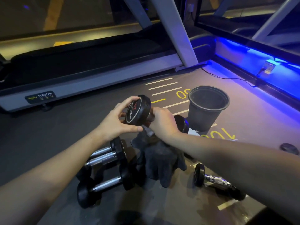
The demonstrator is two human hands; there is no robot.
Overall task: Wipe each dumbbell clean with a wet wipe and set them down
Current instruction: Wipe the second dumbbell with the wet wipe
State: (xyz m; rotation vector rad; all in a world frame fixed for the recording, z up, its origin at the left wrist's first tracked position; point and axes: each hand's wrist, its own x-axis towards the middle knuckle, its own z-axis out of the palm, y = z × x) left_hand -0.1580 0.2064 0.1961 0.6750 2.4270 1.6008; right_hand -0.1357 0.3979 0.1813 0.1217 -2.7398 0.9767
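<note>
The person holds 1 black round-headed dumbbell [138,110] in the air above the dark gym floor [68,127], between the treadmill's grey side rail [90,85] and the black plastic bucket [206,108]. The left hand [118,120] cups the near head, thumb under its rim and fingertips over the top, probably to steady the weight and turn it. The right hand [164,122] is curled around the handle behind that head; a scrap of pale wet wipe [150,131] shows just under it, so the grasp likely presses the wipe against the bar. The dumbbell's long axis runs away from the viewer and to the right, dipping at the far end; the lettered face of the near head points back towards the camera and left.

Below, a dark grey cloth [162,161] lies crumpled on the floor. 3 chrome-handled dumbbells [105,166] sit grouped at its left edge and 1 more dumbbell [215,181] lies apart on its right, which may separate wiped from unwiped; which group is which cannot be told.
</note>
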